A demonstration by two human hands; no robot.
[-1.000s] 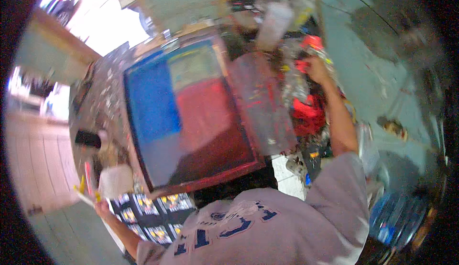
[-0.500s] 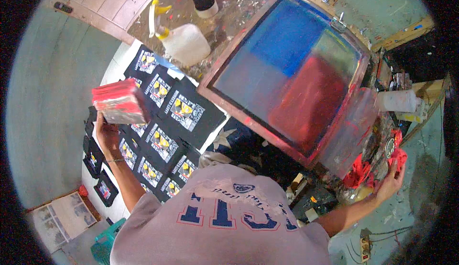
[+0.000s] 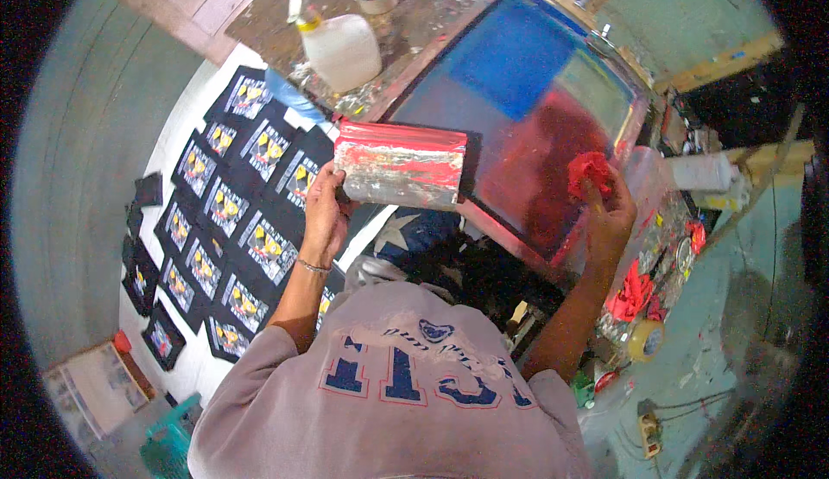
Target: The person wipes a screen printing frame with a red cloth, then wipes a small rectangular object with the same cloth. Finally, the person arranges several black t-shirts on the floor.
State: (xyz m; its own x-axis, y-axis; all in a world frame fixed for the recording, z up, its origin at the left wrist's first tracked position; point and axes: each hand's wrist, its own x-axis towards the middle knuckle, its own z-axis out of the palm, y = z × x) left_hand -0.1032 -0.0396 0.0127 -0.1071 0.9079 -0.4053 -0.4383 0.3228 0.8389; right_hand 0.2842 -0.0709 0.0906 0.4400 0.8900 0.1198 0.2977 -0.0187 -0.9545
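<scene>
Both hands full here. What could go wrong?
1. The left hand holds the red-smeared block by one end, so it might tip or slip.
2. Any wet red on it could mark the printed black pieces spread to its left.
3. The red cloth in the right hand might smear the framed panel.

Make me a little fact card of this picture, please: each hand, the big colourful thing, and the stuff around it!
Left hand: holds a rectangular grey block smeared with red; its material is unclear
Right hand: holds a crumpled red cloth-like wad
Big colourful thing: rectangular framed screen with blue, red and yellowish areas
Bottle: whitish plastic spray bottle with a yellow collar, on the stained brown tabletop
Left side: rows of black fabric pieces with white-and-yellow prints
</scene>
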